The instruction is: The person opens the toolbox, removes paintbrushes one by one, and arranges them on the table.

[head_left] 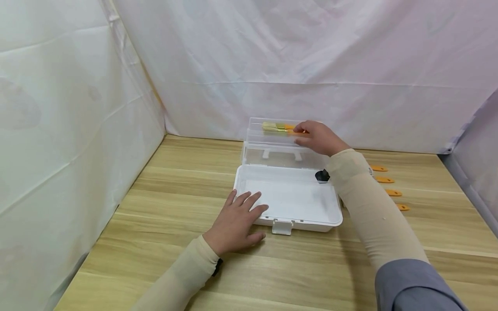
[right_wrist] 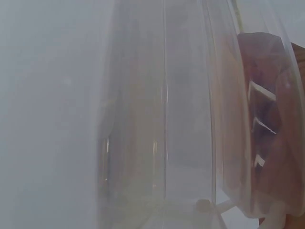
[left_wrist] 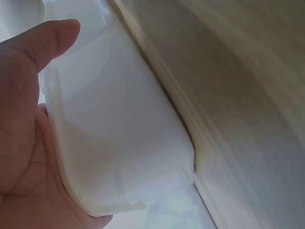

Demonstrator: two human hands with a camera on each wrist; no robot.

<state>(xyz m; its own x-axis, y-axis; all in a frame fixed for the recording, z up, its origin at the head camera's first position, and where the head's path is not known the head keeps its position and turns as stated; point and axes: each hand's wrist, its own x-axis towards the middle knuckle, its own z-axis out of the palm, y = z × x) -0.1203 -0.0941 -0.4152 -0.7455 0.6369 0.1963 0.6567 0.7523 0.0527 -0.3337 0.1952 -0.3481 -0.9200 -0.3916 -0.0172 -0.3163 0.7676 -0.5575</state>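
A white plastic box (head_left: 289, 203) lies on the table with its hinged clear lid (head_left: 256, 153) opened back. Over the lid, my right hand (head_left: 320, 138) pinches a paintbrush (head_left: 281, 131) by its orange handle, pale bristles pointing left. A second paintbrush (head_left: 268, 125) lies right beside it, its handle partly hidden by the fingers. In the right wrist view the hand shows blurred through clear plastic. My left hand (head_left: 237, 222) rests on the box's front left corner with fingers spread; its thumb (left_wrist: 62, 38) lies along the box wall in the left wrist view.
Several orange handles (head_left: 385, 179) lie in a row right of the box, partly hidden by my right forearm. A white latch (head_left: 282, 227) hangs at the box front. White sheeting (head_left: 272, 52) hangs behind and left of the wooden table (head_left: 175, 172).
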